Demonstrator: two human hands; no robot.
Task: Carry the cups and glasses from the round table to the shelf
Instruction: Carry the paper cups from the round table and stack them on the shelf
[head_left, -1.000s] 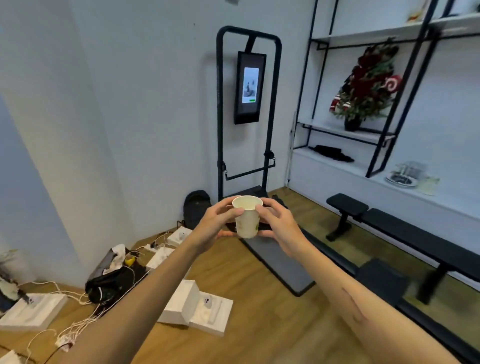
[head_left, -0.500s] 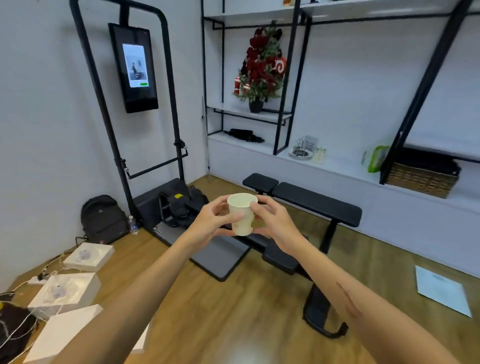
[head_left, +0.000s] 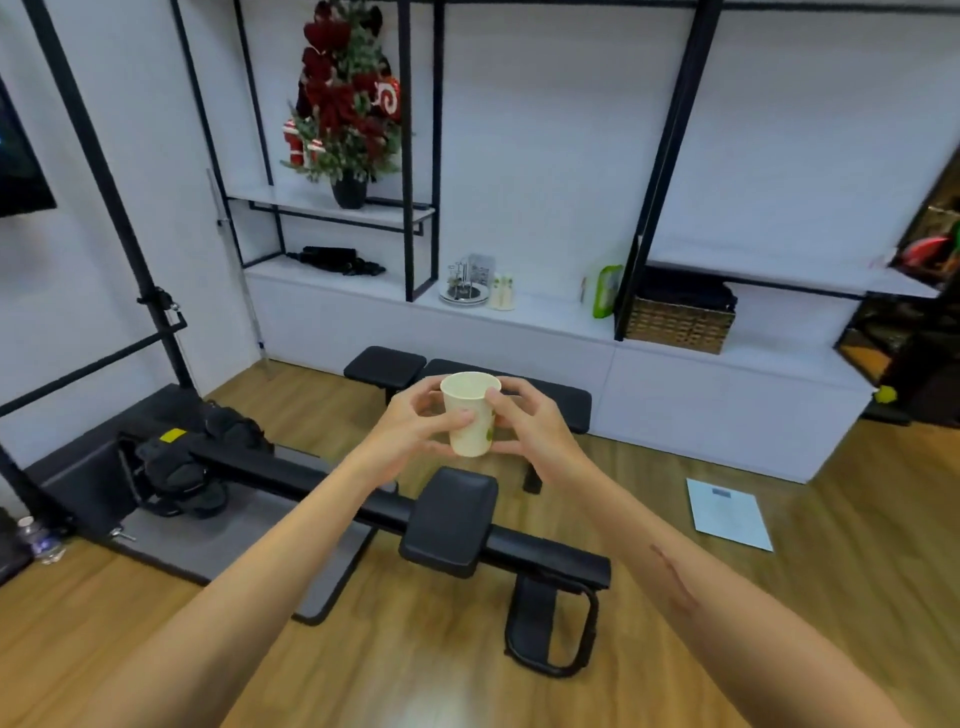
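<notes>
A white wall shelf (head_left: 519, 312) on black frames ran behind a black weight bench (head_left: 467, 509) on the wood floor. Out in front at chest height, well short of that shelf, the left hand (head_left: 410, 426) and right hand (head_left: 530, 426) had their fingers closed round an upright paper cup (head_left: 470, 415) from either side. The cup looked light and easily crushed, so a soft hold at mid-wall, off the rim, seemed wisest.

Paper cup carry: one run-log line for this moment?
phase: carrying | paper cup: upright, held by left hand and right hand | shelf: ahead
</notes>
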